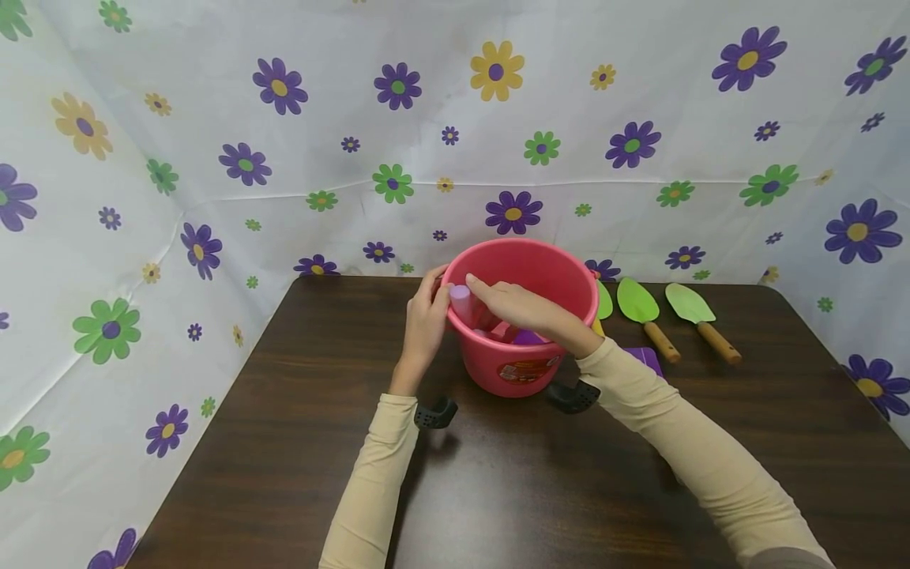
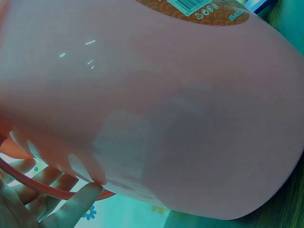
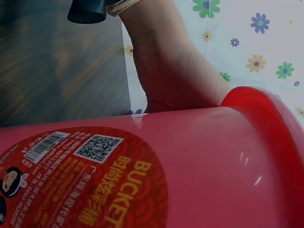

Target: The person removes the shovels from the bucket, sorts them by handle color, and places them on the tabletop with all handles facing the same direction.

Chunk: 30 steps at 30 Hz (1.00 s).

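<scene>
A pink bucket [image 1: 498, 363] stands upright at the back of the table, with a red oval label [image 3: 85, 175] on its outer wall. My left hand [image 1: 426, 312] grips it at the left rim, and the left wrist view shows the thumb [image 2: 78, 206] against the wall near a red curved edge. Over the front rim reaches my right hand [image 1: 515, 304], its fingertips inside beside a lilac cylinder [image 1: 461, 300] that sticks up at the left. The wall hides most right fingers in the right wrist view. Pink and purple pieces [image 1: 528, 337] lie inside the bucket.
Right of the bucket lie two green garden trowels [image 1: 637, 300] [image 1: 688, 303] with wooden handles. Another green blade [image 1: 604, 302] and a flat purple item [image 1: 645, 359] are partly hidden by the bucket and right arm. A flowered sheet [image 1: 320, 134] hangs behind the dark wooden table [image 1: 284, 442].
</scene>
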Tool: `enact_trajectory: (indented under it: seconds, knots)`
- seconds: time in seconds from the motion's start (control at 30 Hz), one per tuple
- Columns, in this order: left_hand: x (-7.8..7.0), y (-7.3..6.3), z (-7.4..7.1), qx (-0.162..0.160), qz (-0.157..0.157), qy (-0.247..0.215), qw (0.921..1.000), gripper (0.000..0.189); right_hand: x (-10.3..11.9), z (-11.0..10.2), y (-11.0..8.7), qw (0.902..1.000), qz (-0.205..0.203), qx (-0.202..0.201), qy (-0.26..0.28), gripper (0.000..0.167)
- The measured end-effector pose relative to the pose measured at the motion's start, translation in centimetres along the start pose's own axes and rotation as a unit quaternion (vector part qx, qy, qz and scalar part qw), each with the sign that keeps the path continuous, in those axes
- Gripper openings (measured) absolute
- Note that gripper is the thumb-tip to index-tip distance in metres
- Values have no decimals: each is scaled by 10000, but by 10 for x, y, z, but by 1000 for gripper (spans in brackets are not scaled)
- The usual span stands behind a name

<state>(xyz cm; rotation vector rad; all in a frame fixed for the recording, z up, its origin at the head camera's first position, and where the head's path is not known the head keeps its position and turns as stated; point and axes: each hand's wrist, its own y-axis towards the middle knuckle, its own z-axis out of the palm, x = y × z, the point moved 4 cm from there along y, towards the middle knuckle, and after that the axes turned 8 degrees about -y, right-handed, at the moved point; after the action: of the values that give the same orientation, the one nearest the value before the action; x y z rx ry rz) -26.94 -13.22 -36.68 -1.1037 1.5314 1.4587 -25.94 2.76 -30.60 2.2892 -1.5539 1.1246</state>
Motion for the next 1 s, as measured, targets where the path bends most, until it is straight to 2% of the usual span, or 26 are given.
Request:
enact_trajectory:
  seconds: [0.17, 0.4, 1.0]
  knots:
    - [0, -1, 1, 30, -43, -61, 10000, 45, -2, 2, 0, 9998, -150, 113, 14, 44]
    - [0, -2, 2, 52, -94, -115, 9999, 46, -3, 5, 4, 9976, -384, 154, -557, 28]
    - [0, -1, 2, 26, -129, -111, 9999, 46, -3, 5, 5, 9938, -534, -54, -973, 24]
